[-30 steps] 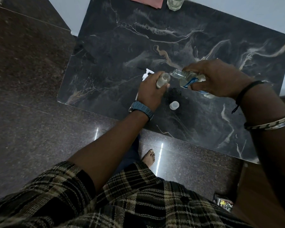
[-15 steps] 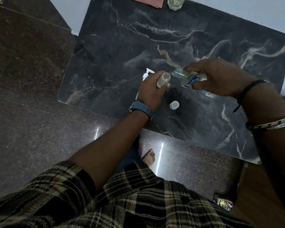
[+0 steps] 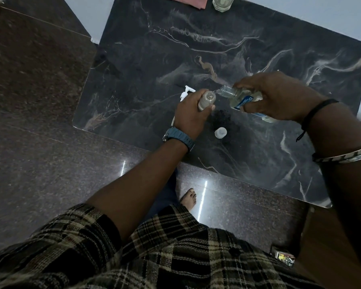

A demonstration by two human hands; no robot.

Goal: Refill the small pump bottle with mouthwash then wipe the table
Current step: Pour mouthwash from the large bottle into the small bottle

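The left hand (image 3: 191,113) grips the small pump bottle (image 3: 206,100); the right hand (image 3: 279,97) grips the tilted mouthwash bottle (image 3: 236,95), mouths seemingly touching.

Two hands (image 3: 191,117) (image 3: 279,97), two bottles (image 3: 206,100) (image 3: 237,97), one white cap (image 3: 220,132), one pump head (image 3: 186,93), one glass (image 3: 222,3), one pink cloth (image 3: 188,1), one table (image 3: 196,49).

Most of the small bottle (image 3: 207,99) is covered by the left hand (image 3: 191,117), so its fill level can't be made out. The mouthwash bottle's (image 3: 239,97) label is half hidden under the right hand (image 3: 277,97), print too tiny to read. Cloth (image 3: 188,1) and glass (image 3: 222,3) are cropped by the top edge. The pump (image 3: 186,93) is partly blocked.
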